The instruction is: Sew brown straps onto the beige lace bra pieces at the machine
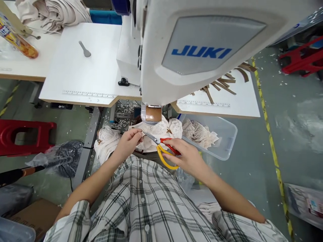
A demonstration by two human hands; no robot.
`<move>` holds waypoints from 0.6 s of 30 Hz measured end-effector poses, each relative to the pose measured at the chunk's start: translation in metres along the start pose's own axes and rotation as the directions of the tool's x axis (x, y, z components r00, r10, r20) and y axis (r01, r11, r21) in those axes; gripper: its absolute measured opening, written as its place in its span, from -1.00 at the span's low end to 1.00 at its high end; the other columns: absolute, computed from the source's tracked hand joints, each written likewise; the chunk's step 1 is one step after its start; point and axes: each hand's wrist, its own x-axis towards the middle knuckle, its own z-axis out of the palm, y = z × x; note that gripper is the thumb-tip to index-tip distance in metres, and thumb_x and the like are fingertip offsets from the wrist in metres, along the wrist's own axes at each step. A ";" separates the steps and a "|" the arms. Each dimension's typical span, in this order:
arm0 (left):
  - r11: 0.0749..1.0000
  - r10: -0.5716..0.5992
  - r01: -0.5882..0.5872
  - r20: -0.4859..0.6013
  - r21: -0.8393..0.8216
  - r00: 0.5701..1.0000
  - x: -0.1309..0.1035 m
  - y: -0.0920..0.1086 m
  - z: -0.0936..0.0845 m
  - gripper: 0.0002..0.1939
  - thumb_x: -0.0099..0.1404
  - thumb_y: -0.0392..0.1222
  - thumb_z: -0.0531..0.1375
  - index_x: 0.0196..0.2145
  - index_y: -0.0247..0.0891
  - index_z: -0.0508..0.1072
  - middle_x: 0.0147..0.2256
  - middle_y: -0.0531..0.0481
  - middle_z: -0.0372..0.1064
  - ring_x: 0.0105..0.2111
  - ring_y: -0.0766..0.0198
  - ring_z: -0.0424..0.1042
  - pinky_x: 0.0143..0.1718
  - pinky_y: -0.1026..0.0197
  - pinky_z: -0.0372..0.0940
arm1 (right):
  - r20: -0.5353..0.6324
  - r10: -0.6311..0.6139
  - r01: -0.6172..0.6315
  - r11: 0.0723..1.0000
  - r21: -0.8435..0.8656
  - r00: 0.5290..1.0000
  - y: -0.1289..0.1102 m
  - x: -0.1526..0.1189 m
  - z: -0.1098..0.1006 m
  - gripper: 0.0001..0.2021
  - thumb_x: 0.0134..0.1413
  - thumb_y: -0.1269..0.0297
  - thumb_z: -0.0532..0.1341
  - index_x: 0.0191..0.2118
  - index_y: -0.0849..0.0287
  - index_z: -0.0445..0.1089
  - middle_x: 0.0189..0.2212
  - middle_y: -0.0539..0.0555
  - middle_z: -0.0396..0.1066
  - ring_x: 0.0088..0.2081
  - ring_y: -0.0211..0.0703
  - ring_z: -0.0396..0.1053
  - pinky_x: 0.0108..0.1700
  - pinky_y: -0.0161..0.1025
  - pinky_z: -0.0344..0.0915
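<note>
Sewing machine head point(202, 50), white, blue "JUKI" lettering on a grey panel; looms over the upper middle and right.

Plaid shirt point(148, 201), white with dark green checks, worn by the person; fills the lower middle.

Left hand point(130, 139): grip closed in a pinch, thumb against fingers, on an edge of the cream lace fabric point(161, 129). Said fabric gathered in front of the shirt, just below the machine's narrow end, with small brown bows.

Right hand point(188, 156): grip closed about the handles of the scissors point(156, 139), one loop red, one yellow. Blades point at the left hand, tips right at the pinched edge; whether they are parted is too small to tell.

Bench point(101, 74), white top, printed rulers along the front edge. On it: one grey spoon-shaped item point(84, 49), left of the machine; brown strips point(224, 84), loose, to the right.

Clear bin point(224, 134), right of the fabric, below the bench edge; holds cream pieces point(199, 134), ruffled.

Red stool point(25, 134), one, on the floor at left.
</note>
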 end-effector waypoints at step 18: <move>1.000 -0.002 0.002 0.023 -0.013 1.000 0.003 -0.009 0.000 -0.80 0.24 -0.17 0.11 -0.52 -0.26 0.33 -0.56 0.10 0.11 -0.56 0.38 0.01 -0.52 0.28 -0.09 | 0.039 0.126 -0.129 0.987 0.099 0.991 0.001 -0.007 0.000 -0.72 0.20 0.16 0.22 0.02 0.03 0.42 -0.24 0.07 0.51 -0.36 -0.15 0.43 -0.30 -0.20 0.36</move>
